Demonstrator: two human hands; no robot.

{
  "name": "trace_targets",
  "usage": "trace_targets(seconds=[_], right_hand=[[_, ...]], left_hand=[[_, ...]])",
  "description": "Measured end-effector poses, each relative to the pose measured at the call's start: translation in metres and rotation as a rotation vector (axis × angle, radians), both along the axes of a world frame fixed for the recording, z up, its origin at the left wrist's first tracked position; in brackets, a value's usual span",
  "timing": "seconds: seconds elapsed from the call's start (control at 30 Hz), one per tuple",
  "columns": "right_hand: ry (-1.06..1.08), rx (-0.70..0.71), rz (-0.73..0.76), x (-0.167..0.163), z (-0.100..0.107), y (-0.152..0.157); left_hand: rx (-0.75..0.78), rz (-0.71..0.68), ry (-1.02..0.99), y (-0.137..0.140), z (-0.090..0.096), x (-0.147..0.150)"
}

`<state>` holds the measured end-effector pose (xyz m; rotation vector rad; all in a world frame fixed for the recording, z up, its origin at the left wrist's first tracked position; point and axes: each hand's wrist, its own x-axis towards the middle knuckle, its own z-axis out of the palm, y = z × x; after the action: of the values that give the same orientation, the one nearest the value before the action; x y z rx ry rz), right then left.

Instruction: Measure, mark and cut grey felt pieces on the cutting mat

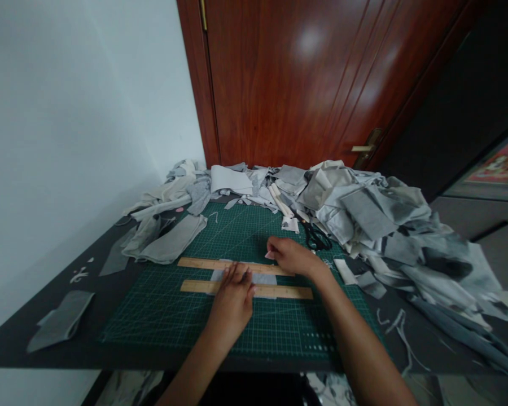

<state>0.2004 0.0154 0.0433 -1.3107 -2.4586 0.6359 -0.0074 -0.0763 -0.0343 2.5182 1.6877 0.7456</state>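
Observation:
My left hand (233,290) lies over two wooden rulers, its fingers stretched out and pressing down. The far ruler (203,264) and the near ruler (285,291) run side by side across a piece of light grey fabric (265,278), which shows between them. Just beyond the far ruler, my right hand (291,256) is closed in a pinch around a small pink piece of tailor's chalk (270,255). Under all of this is a green cutting mat (165,316) with grid lines.
Black-handled scissors (318,238) lie at the mat's right side. A large heap of grey and white fabric scraps (364,208) covers the back and right. Folded grey cloth (173,241) lies left, another grey piece (63,318) near the front-left edge. Loose threads (402,332) sit front right.

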Motion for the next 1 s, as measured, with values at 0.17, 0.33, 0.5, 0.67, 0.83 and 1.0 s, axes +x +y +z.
trace_targets(seconds=[0.17,0.33,0.5,0.67,0.83,1.0], right_hand=[[-0.027,-0.073,0.054,0.002,-0.003,0.002],[-0.196,-0.107,-0.04,0.002,0.003,0.0],[-0.263,-0.142,-0.057,0.001,0.004,-0.004],[-0.271,-0.186,-0.049,0.0,0.002,-0.004],[-0.222,-0.18,-0.052,0.005,-0.005,0.004],[-0.179,-0.116,-0.054,0.011,-0.014,0.014]], left_hand=[[0.011,0.005,0.014,-0.001,-0.001,0.0],[0.02,0.0,0.003,-0.001,-0.002,0.0],[0.017,-0.009,-0.072,0.0,-0.001,0.0],[0.004,-0.027,-0.18,0.001,-0.002,-0.001],[0.011,-0.029,-0.279,0.0,-0.002,-0.001],[0.008,-0.001,-0.233,-0.002,-0.003,-0.001]])
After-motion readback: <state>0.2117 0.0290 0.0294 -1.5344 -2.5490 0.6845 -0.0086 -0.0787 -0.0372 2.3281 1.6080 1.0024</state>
